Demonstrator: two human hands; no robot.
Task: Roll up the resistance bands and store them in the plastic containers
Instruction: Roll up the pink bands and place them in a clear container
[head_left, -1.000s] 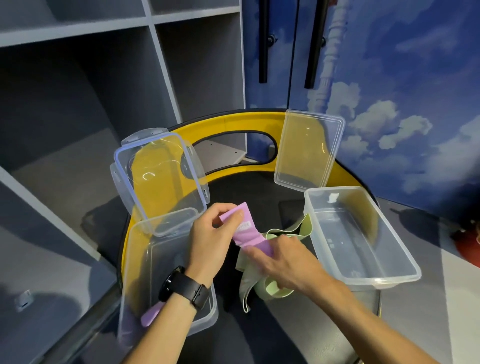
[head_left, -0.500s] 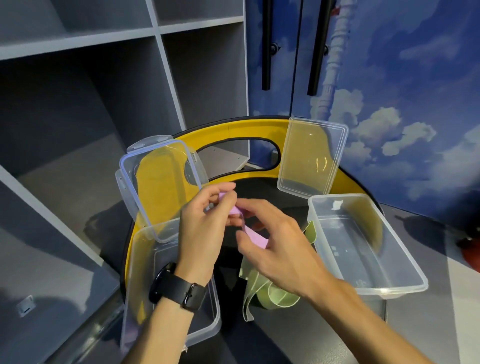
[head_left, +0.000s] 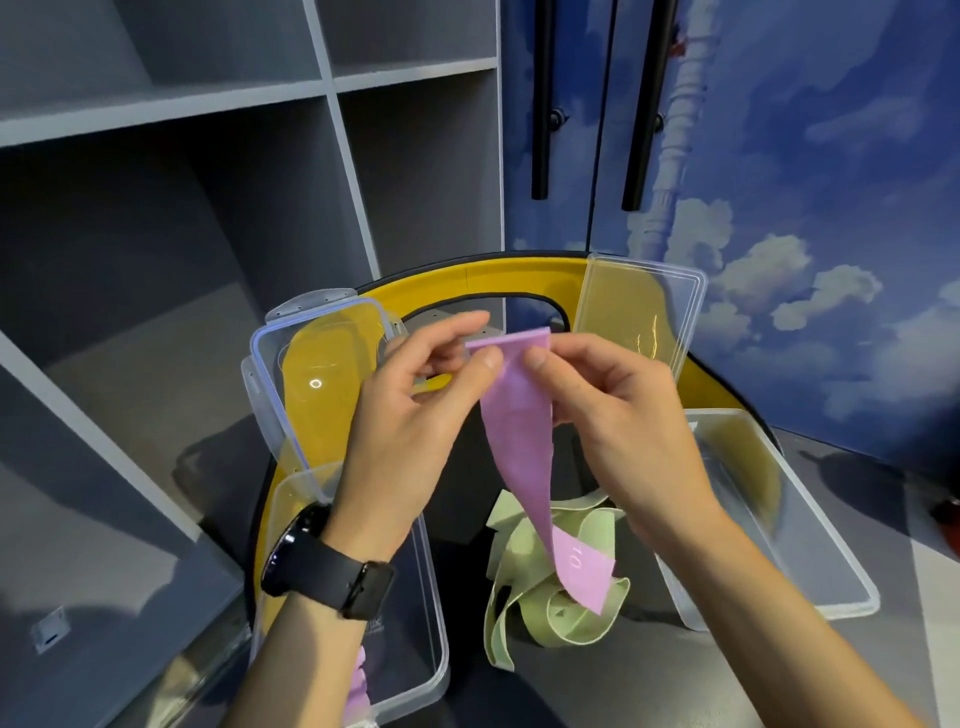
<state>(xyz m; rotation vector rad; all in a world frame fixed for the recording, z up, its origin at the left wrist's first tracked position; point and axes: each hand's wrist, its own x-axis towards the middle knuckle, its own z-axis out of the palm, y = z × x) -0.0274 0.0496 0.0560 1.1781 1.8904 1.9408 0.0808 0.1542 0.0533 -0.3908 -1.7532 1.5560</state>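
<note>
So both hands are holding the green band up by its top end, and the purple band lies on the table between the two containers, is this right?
Not quite: the colours are swapped. In the head view, the left hand and right hand pinch the purple band at its top end; the green band lies on the table between the two containers.

Legible markings: one.

1. Numeral "10", printed in white on the lower hanging end of the purple resistance band (head_left: 524, 457), close to its bottom edge. The digits run sideways along the strip.

Marks present but unreadable: faint pale print low on the wall of the left clear plastic container (head_left: 431, 623), beside the watch strap, too small and blurred to make out.
</note>
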